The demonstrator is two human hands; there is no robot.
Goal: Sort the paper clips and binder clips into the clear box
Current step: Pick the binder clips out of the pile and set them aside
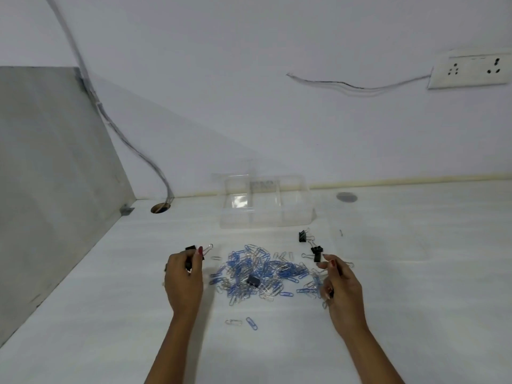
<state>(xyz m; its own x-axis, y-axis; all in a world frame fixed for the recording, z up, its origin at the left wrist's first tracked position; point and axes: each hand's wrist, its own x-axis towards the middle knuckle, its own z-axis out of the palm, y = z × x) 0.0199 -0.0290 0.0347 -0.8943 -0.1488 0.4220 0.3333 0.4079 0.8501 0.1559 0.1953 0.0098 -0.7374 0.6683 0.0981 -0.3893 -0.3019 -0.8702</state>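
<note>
Right now I have both hands low over the white surface (415,273), one on each side of the pile of paper clips (257,273). My left hand (184,278) is closed around at least one black binder clip (190,249); a wire handle pokes out past the fingers (199,252), and I cannot tell how many clips are in there. My right hand (339,284) has thumb and forefinger curled close together just beside a second binder clip (317,253), apparently pinching it, though the contact itself is too small to make out.

A third binder clip (303,236) lies beyond that, nearer the clear box (266,202), and a fourth (253,280) sits in the middle of the pile. The box stands open at the back of the surface, well apart from my hands, with divided compartments that look mostly empty. Two stray paper clips (243,322) lie nearer to me than the pile.

I judge all of this light and stiff. The binder clips are best taken by the black body, since the wire handles swing. The paper clips are thin, slick and tangled, so I expect several to come up hooked together; pinching a small bunch at the pile's edge should work better than chasing single ones.
</note>
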